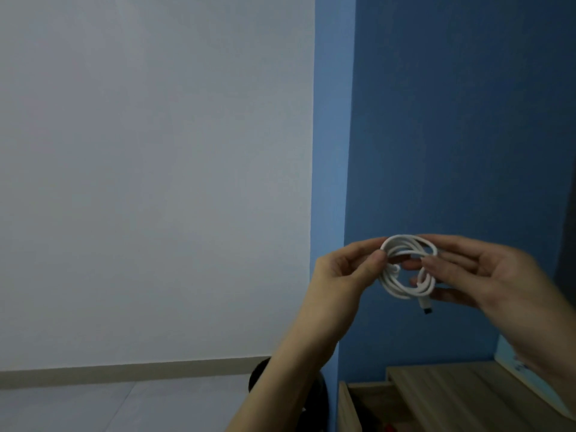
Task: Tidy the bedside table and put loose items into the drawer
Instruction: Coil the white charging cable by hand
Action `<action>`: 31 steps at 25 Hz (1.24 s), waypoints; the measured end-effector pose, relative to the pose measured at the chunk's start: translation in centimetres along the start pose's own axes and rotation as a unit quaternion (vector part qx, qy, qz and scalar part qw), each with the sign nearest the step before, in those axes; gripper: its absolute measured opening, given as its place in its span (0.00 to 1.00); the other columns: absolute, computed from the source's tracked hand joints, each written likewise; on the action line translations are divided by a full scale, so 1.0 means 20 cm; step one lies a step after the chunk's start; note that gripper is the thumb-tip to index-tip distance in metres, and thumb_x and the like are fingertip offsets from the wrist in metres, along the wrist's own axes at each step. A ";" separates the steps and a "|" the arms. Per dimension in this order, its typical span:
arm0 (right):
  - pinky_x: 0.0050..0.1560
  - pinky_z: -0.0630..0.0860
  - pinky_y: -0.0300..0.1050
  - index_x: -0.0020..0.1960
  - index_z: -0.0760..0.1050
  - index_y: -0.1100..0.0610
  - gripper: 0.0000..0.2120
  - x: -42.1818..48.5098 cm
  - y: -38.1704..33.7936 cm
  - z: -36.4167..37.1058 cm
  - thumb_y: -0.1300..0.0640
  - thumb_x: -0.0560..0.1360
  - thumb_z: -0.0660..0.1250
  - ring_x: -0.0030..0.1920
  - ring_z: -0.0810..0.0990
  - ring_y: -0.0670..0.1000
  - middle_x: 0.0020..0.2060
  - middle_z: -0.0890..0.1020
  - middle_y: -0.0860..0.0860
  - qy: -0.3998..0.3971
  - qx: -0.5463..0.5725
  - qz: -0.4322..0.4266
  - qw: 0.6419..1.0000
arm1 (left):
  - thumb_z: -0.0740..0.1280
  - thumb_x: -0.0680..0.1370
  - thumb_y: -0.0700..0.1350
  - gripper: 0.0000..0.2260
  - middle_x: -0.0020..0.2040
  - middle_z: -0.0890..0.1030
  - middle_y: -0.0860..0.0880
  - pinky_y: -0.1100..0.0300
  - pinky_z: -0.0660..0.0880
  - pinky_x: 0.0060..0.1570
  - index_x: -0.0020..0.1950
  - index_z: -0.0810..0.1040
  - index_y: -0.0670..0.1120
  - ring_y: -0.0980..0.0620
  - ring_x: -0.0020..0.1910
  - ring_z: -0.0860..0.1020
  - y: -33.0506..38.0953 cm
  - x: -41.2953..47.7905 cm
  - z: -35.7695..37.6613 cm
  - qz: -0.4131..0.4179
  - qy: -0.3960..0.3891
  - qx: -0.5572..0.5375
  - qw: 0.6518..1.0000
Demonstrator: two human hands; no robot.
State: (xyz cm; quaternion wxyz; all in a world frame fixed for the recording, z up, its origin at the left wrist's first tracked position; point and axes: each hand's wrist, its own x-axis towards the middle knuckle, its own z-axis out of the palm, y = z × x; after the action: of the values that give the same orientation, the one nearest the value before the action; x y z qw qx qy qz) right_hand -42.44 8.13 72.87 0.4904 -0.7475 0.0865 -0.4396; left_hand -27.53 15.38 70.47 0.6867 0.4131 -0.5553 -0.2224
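Observation:
A white charging cable (402,291) is wound into a small coil and held up in front of the blue wall. My left hand (343,269) pinches the coil's left side between thumb and fingers. My right hand (486,272) holds the right side, with fingers through and behind the loops. A dark-tipped plug (426,307) hangs from the bottom of the coil. Below, the wooden bedside table top (452,388) shows at the lower right. Its drawer (346,406) stands pulled out to the left, with something red just visible inside (389,428).
A pale wall fills the left, with a skirting board (124,371) and grey floor (93,406) below. A dark round object (318,397) sits on the floor behind my left forearm. A light blue flat item (511,360) lies at the table's right edge.

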 end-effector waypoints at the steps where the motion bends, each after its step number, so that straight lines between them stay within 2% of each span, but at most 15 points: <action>1: 0.35 0.80 0.38 0.47 0.83 0.51 0.37 -0.01 0.01 -0.01 0.33 0.43 0.76 0.42 0.85 0.52 0.41 0.87 0.53 0.006 0.009 0.006 1.000 | 0.63 0.79 0.37 0.12 0.51 0.83 0.43 0.60 0.78 0.54 0.61 0.78 0.39 0.52 0.49 0.81 -0.01 0.00 0.00 -0.004 -0.005 -0.002 1.000; 5: 0.33 0.80 0.37 0.42 0.84 0.48 0.35 -0.04 0.04 -0.02 0.34 0.39 0.77 0.40 0.86 0.51 0.39 0.87 0.53 0.025 0.019 0.019 0.999 | 0.68 0.74 0.33 0.12 0.43 0.84 0.46 0.65 0.79 0.44 0.58 0.79 0.40 0.57 0.41 0.83 -0.04 -0.02 0.02 0.000 -0.003 0.037 0.999; 8: 0.36 0.79 0.34 0.43 0.84 0.46 0.34 -0.05 0.04 -0.03 0.30 0.41 0.74 0.40 0.85 0.48 0.39 0.87 0.49 0.027 -0.035 0.005 0.999 | 0.72 0.70 0.30 0.13 0.40 0.84 0.49 0.68 0.78 0.39 0.53 0.81 0.40 0.61 0.35 0.81 -0.05 -0.02 0.05 0.029 0.023 0.092 0.995; 10: 0.41 0.79 0.32 0.46 0.82 0.43 0.34 -0.06 0.03 -0.03 0.27 0.46 0.70 0.41 0.84 0.44 0.39 0.86 0.44 0.018 -0.117 -0.018 0.993 | 0.74 0.68 0.31 0.12 0.39 0.84 0.49 0.66 0.79 0.38 0.49 0.83 0.42 0.60 0.34 0.81 -0.06 -0.01 0.06 0.057 0.051 0.135 0.988; 12: 0.44 0.79 0.34 0.48 0.81 0.41 0.32 -0.06 0.01 -0.04 0.25 0.50 0.66 0.42 0.84 0.42 0.40 0.86 0.41 0.018 -0.164 -0.038 0.986 | 0.75 0.67 0.33 0.12 0.38 0.84 0.51 0.67 0.76 0.33 0.46 0.83 0.46 0.61 0.30 0.78 -0.05 -0.01 0.06 0.068 0.058 0.152 0.984; 14: 0.44 0.80 0.37 0.48 0.81 0.41 0.32 -0.06 0.00 -0.05 0.25 0.51 0.66 0.43 0.84 0.43 0.40 0.86 0.42 0.012 -0.158 -0.041 0.987 | 0.75 0.68 0.35 0.12 0.36 0.83 0.54 0.64 0.75 0.32 0.46 0.81 0.50 0.59 0.28 0.76 -0.05 -0.01 0.07 0.065 0.047 0.138 0.987; 16: 0.39 0.80 0.36 0.48 0.82 0.42 0.32 -0.06 -0.02 -0.04 0.27 0.49 0.69 0.42 0.85 0.45 0.40 0.86 0.44 -0.004 -0.122 -0.032 0.992 | 0.74 0.69 0.38 0.11 0.36 0.82 0.56 0.59 0.76 0.37 0.46 0.79 0.52 0.60 0.33 0.77 -0.07 -0.02 0.07 0.067 0.038 0.132 0.988; 18: 0.34 0.80 0.35 0.46 0.82 0.43 0.32 -0.06 -0.02 -0.04 0.28 0.46 0.71 0.38 0.85 0.47 0.38 0.87 0.48 0.000 -0.081 -0.026 0.996 | 0.71 0.71 0.42 0.08 0.40 0.81 0.53 0.60 0.77 0.40 0.48 0.77 0.50 0.57 0.41 0.78 -0.08 -0.02 0.06 0.070 0.004 0.094 0.993; 19: 0.33 0.80 0.36 0.45 0.83 0.43 0.32 -0.06 -0.02 -0.03 0.29 0.46 0.72 0.36 0.85 0.48 0.37 0.86 0.50 0.011 -0.068 -0.029 0.997 | 0.69 0.73 0.44 0.07 0.42 0.80 0.50 0.61 0.76 0.39 0.49 0.75 0.48 0.54 0.42 0.78 -0.09 -0.03 0.06 0.067 -0.016 0.064 0.996; 21: 0.32 0.80 0.37 0.43 0.83 0.42 0.29 -0.07 -0.02 -0.01 0.29 0.46 0.72 0.34 0.85 0.49 0.35 0.86 0.51 0.032 -0.041 -0.033 0.998 | 0.66 0.75 0.47 0.08 0.42 0.79 0.47 0.62 0.72 0.33 0.50 0.72 0.45 0.52 0.38 0.76 -0.09 -0.03 0.06 0.046 -0.048 0.020 0.998; 24: 0.31 0.80 0.39 0.41 0.84 0.42 0.27 -0.07 -0.03 0.01 0.30 0.46 0.73 0.33 0.84 0.48 0.36 0.86 0.52 0.039 -0.017 -0.028 0.999 | 0.62 0.76 0.45 0.07 0.36 0.79 0.56 0.65 0.68 0.33 0.53 0.72 0.45 0.60 0.33 0.74 -0.09 -0.03 0.03 0.015 -0.091 0.013 0.996; 28: 0.30 0.80 0.40 0.41 0.84 0.43 0.27 -0.06 -0.05 0.02 0.30 0.47 0.72 0.31 0.83 0.48 0.34 0.85 0.53 0.036 -0.023 -0.032 0.999 | 0.62 0.77 0.34 0.10 0.37 0.80 0.53 0.67 0.74 0.40 0.57 0.76 0.34 0.60 0.37 0.77 -0.11 -0.05 -0.04 0.011 -0.128 0.014 0.992; 31: 0.29 0.79 0.39 0.42 0.85 0.47 0.30 -0.06 -0.05 0.02 0.30 0.46 0.73 0.30 0.82 0.49 0.33 0.84 0.56 0.024 -0.015 -0.027 0.999 | 0.64 0.76 0.33 0.11 0.34 0.80 0.53 0.66 0.75 0.39 0.55 0.77 0.29 0.58 0.33 0.77 -0.10 -0.06 -0.05 0.012 -0.111 -0.008 0.994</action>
State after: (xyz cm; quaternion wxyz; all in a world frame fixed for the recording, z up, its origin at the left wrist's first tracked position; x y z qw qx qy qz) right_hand -43.11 9.62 72.82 0.4649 -0.7463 0.0846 -0.4687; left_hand -26.54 15.45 68.15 0.6265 0.3739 -0.6312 -0.2631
